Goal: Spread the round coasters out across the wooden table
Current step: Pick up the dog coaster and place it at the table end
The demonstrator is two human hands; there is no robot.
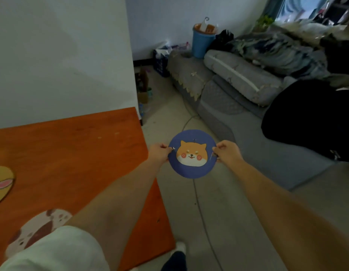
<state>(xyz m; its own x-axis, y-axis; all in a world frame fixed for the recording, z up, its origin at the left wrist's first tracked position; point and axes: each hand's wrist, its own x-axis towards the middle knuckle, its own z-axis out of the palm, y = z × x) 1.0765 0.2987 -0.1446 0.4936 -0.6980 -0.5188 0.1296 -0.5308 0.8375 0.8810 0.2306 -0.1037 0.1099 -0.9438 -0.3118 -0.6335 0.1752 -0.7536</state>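
Observation:
A round blue coaster (192, 169) with an orange dog face hangs in the air over the floor, just right of the wooden table (76, 153). My left hand (160, 152) pinches its left rim and my right hand (227, 152) pinches its right rim. On the table lie two more coasters: a yellow one (1, 182) at the left edge of view, and a white one with brown spots (38, 229) near the front, partly hidden by my left sleeve.
A grey sofa (238, 106) piled with cushions and clothes runs along the right. A blue bucket (201, 44) stands at its far end. A cable (201, 212) trails across the floor. The white wall (62, 55) stands behind the table.

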